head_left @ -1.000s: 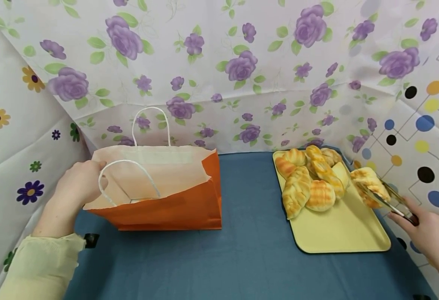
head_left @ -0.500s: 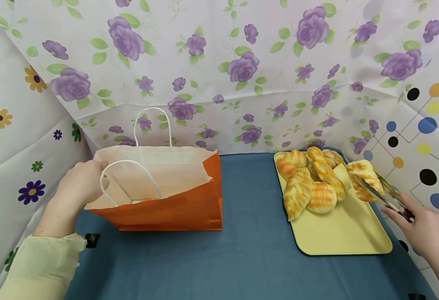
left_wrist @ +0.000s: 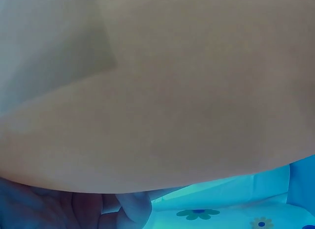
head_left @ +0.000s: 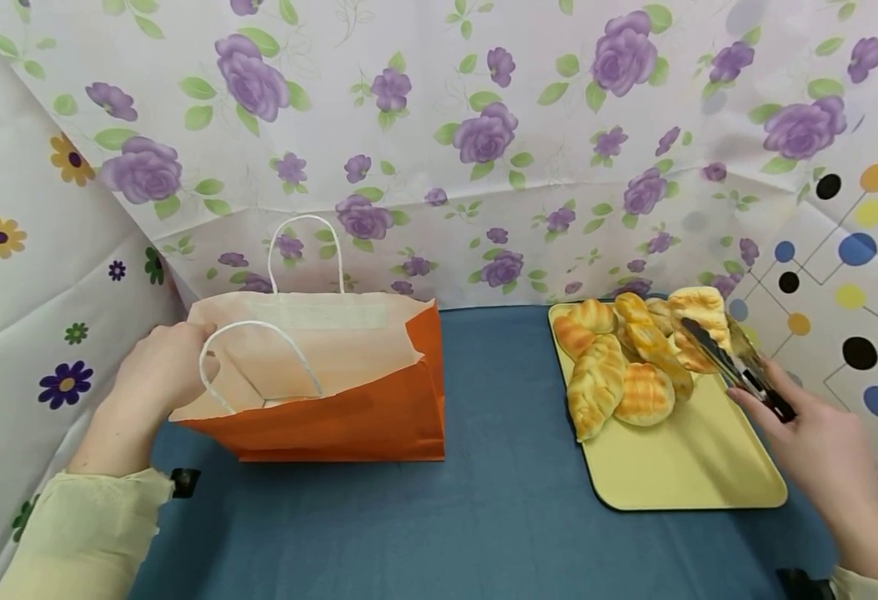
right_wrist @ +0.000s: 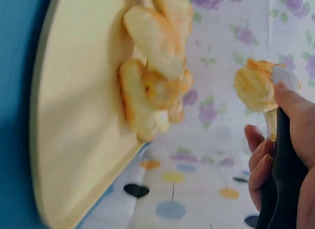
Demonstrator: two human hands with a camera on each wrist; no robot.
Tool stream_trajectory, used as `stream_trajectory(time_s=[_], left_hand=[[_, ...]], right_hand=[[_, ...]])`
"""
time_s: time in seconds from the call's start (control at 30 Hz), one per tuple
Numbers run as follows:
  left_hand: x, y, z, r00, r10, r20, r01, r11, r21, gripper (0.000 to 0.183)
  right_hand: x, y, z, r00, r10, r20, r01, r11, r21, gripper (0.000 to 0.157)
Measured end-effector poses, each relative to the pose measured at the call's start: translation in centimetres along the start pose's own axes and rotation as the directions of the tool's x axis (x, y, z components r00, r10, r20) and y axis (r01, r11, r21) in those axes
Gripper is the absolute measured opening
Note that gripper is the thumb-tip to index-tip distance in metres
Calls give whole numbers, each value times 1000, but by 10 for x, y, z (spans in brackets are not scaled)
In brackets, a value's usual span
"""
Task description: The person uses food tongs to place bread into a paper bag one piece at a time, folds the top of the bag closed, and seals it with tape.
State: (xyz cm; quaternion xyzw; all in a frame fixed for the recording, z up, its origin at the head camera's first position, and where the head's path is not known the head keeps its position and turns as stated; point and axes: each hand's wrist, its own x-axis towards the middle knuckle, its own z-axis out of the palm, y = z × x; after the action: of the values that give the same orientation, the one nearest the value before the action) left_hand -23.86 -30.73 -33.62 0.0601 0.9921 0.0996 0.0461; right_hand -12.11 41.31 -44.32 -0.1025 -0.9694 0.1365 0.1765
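My left hand (head_left: 161,371) grips the left rim of an orange paper bag (head_left: 341,432), which stands with its mouth spread and white handles up. In the left wrist view a large blurred surface hides most of that hand. My right hand (head_left: 825,450) holds black-handled tongs (head_left: 746,377), whose tips pinch a golden piece of bread (head_left: 697,310). The right wrist view shows this bread (right_wrist: 253,86) raised clear of the tray. Below and left of it, several other breads (head_left: 594,387) lie heaped on the back part of a yellow tray (head_left: 689,471).
A blue cloth (head_left: 514,467) covers the table between bag and tray. Behind hangs a purple-flowered curtain (head_left: 423,108). Patterned sheets close off both sides, with a dotted one (head_left: 870,325) near my right hand.
My right hand has moved left and farther back, lifting the bread in the tongs from the tray's right edge to above its back right corner. My left hand stays at the bag.
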Motion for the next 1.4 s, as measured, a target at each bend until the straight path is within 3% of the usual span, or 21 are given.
stream_trajectory(time_s=[0.23,0.37,0.43,0.57,0.77,0.9,1.07,1.4], left_hand=[[1,3,-1,1000,2,10,-2,1000,2,20],[0,5,-2,1000,-10,22,10,1000,-3,23],[0,5,-3,1000,-13,25,13,1000,-5,24],[-1,4,-3,1000,-6,13,5,1000,4,27],[-2,5,-1,1000,-5,6,5,1000,3,30],[-3,4,-2,1000,-21,15,21,1000,-1,29],[-2,5,-2,1000,-21,21,21,1000,2,25],[-3,2,0,1000,12,-23,-11,1000,17,21]], right_hand=[[18,-32,0,993,-102,-58,107,989,103,74],[33,-59,-1,978,-196,-76,205,970,129,71],[40,-73,2,957,-268,-115,282,950,136,70],[50,-101,8,886,-401,-233,439,888,138,68],[57,-137,18,804,-482,-348,562,807,180,71],[60,-155,22,777,-510,-370,606,764,220,67],[63,-175,21,757,-537,-372,637,734,237,65],[65,-211,21,709,-543,-449,693,656,299,64]])
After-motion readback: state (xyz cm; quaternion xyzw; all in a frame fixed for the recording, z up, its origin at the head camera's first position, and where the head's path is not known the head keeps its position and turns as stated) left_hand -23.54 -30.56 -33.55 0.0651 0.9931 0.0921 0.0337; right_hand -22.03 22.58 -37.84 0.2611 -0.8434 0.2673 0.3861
